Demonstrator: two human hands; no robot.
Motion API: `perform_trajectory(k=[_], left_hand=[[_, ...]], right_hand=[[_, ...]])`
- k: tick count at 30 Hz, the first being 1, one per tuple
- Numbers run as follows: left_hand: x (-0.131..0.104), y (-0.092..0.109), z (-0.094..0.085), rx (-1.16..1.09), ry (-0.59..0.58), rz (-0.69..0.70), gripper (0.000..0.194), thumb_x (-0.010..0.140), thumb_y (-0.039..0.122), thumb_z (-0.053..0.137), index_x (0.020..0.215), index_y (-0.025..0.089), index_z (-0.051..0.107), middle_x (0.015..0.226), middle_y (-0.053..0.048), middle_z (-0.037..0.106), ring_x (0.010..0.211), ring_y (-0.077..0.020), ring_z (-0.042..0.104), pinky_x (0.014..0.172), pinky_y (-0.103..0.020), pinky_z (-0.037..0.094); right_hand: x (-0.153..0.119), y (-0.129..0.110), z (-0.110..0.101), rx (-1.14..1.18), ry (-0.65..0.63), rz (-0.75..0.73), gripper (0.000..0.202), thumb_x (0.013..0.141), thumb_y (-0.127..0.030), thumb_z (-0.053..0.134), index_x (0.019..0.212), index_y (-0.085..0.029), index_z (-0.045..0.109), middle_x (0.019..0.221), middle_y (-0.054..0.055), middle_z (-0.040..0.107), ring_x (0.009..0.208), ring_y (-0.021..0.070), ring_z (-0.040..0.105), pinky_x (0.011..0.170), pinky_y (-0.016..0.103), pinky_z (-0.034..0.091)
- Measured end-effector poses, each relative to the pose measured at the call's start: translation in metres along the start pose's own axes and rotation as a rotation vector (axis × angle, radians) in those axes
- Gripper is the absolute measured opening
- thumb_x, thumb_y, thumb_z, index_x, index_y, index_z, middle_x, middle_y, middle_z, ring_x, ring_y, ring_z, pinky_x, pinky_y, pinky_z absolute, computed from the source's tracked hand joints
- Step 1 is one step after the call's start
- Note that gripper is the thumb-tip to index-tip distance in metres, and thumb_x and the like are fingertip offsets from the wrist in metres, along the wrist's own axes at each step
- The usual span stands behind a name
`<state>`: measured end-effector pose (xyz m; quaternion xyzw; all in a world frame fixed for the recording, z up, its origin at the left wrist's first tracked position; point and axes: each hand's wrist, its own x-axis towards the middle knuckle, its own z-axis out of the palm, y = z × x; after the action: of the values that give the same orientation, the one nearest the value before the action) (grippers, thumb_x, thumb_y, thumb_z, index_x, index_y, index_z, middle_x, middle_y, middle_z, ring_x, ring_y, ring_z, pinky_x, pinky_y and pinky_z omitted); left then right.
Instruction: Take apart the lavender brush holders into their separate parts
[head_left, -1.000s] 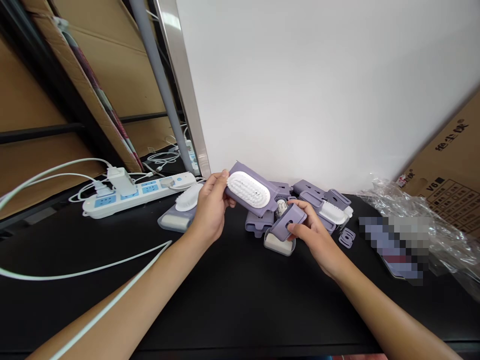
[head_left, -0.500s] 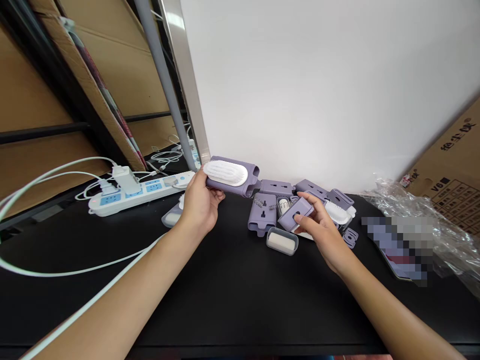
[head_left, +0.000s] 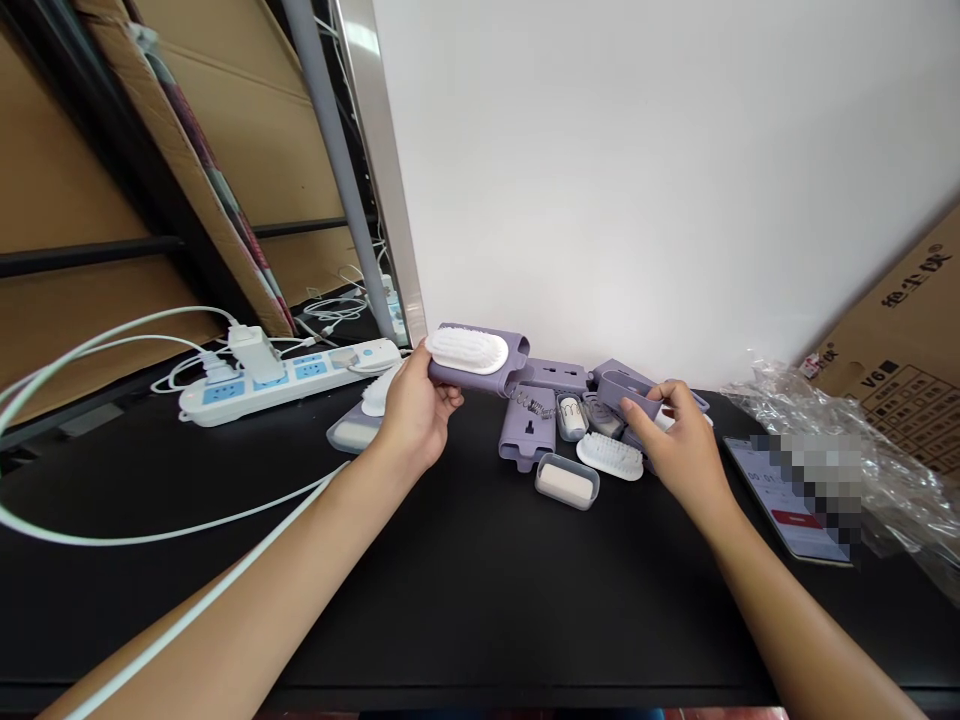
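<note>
My left hand (head_left: 420,415) is closed round the left end of a purple plastic housing (head_left: 517,372), raised a little above the black table. A white oval bristle brush head (head_left: 469,350) sits on the housing's face. My right hand (head_left: 679,435) pinches a curved purple plastic piece (head_left: 622,392) over the parts pile. Below it lies a loose white brush head (head_left: 611,457), bristles up. Nearby rest a slotted purple shell (head_left: 526,445), metal springs (head_left: 534,404) and a clear tray (head_left: 544,492) with a white block in it. My fingers hide part of the pile.
At the left, a white power strip (head_left: 300,375) with plugs and a white cable (head_left: 225,541) crosses the table. Another purple brush unit (head_left: 356,428) lies behind my left wrist. A phone (head_left: 787,500), clear plastic wrap (head_left: 892,480) and a cardboard box (head_left: 900,330) stand at the right.
My right hand has moved right and slightly up with the purple piece, which has turned, uncovering the white brush head below. My left hand still grips its housing, shifted slightly right.
</note>
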<state>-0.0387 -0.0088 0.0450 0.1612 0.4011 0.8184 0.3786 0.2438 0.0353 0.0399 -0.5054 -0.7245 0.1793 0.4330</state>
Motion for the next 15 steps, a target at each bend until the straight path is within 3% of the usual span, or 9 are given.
perform_trajectory(k=[4, 8, 12, 15], left_hand=[[-0.001, 0.0, 0.0, 0.007, 0.002, -0.014, 0.012, 0.092, 0.029, 0.064, 0.086, 0.019, 0.061, 0.062, 0.006, 0.053, 0.043, -0.0067, 0.04, 0.041, -0.018, 0.034], [-0.001, -0.001, -0.001, 0.013, -0.017, -0.023, 0.012, 0.091, 0.029, 0.065, 0.086, 0.019, 0.061, 0.062, 0.006, 0.053, 0.044, -0.0069, 0.041, 0.041, -0.018, 0.035], [-0.001, -0.001, -0.001, 0.012, -0.012, -0.033, 0.011, 0.091, 0.029, 0.064, 0.086, 0.019, 0.061, 0.062, 0.006, 0.052, 0.043, -0.0068, 0.041, 0.041, -0.018, 0.035], [-0.001, -0.002, 0.0, 0.022, -0.002, -0.05, 0.012, 0.094, 0.027, 0.06, 0.086, 0.018, 0.061, 0.061, 0.006, 0.051, 0.042, -0.0071, 0.041, 0.04, -0.018, 0.036]], right_hand=[[0.01, 0.01, -0.002, -0.178, 0.028, -0.142, 0.029, 0.096, -0.05, 0.06, 0.08, -0.026, 0.054, 0.09, 0.006, 0.069, 0.091, 0.0291, 0.059, 0.084, 0.042, 0.04], [0.01, 0.014, 0.0, -0.228, -0.096, -0.227, 0.026, 0.097, -0.048, 0.06, 0.082, -0.027, 0.057, 0.089, 0.007, 0.07, 0.091, 0.031, 0.061, 0.084, 0.044, 0.041], [0.004, 0.011, 0.002, -0.19, -0.252, -0.207, 0.019, 0.096, -0.046, 0.062, 0.099, -0.028, 0.058, 0.103, 0.007, 0.072, 0.098, 0.0317, 0.064, 0.089, 0.047, 0.045], [0.001, 0.01, 0.004, -0.194, -0.273, -0.208, 0.032, 0.094, -0.043, 0.064, 0.121, -0.027, 0.058, 0.118, 0.01, 0.07, 0.112, 0.0346, 0.064, 0.098, 0.052, 0.045]])
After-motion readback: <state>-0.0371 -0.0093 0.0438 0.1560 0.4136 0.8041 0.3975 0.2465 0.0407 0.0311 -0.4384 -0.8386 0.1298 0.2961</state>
